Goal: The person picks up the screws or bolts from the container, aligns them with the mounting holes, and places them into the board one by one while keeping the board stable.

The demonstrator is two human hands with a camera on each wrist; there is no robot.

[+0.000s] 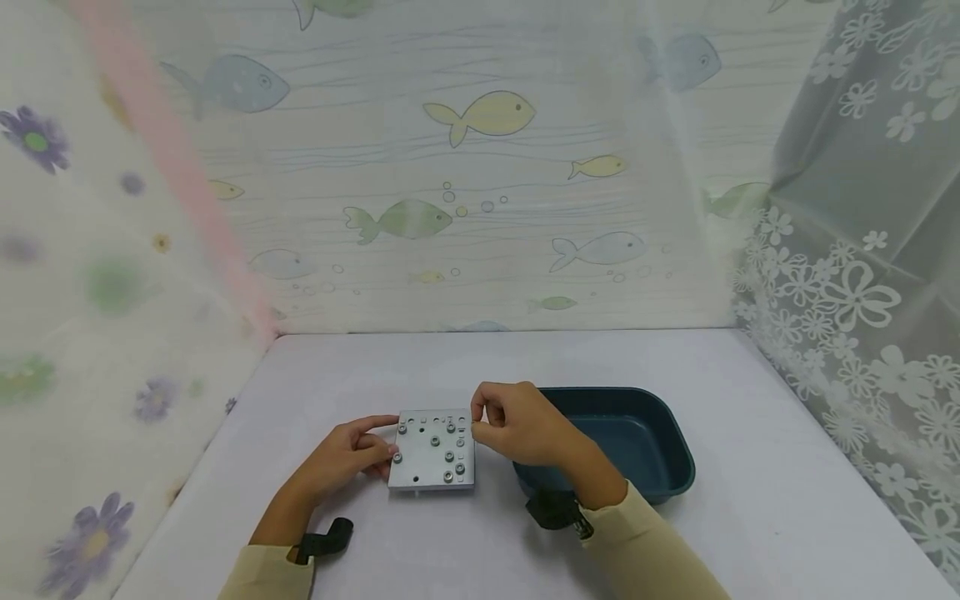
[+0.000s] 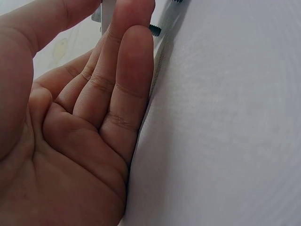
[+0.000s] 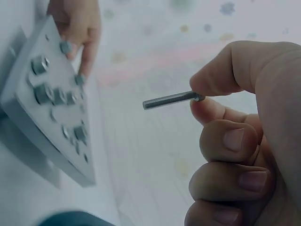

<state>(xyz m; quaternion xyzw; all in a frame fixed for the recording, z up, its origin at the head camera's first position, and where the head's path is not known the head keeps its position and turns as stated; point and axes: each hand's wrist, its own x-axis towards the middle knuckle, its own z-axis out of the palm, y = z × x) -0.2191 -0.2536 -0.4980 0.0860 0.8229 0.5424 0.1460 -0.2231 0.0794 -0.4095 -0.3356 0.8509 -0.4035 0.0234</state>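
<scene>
A silvery metal plate [image 1: 425, 469] carries several socket-head bolts [image 1: 435, 442] and small holes on its top face. My left hand [image 1: 339, 454] grips the plate by its left edge. Below the plate, threaded bolt ends [image 2: 155, 30] stick out beside the fingers in the left wrist view. Just off the plate's upper right corner, my right hand [image 1: 525, 423] pinches a slim metal rod [image 3: 169, 100] between thumb and index finger, the other fingers curled in. The rod's free end points toward the plate, apart from it; its other end is partly hidden by the fingertips.
A dark teal tray [image 1: 678, 467] stands right of the plate, partly behind my right forearm. The white table [image 1: 780, 500] runs back to a fish-print curtain [image 1: 480, 275], with flowered curtains at both sides. Each wrist wears a black camera [image 1: 553, 508].
</scene>
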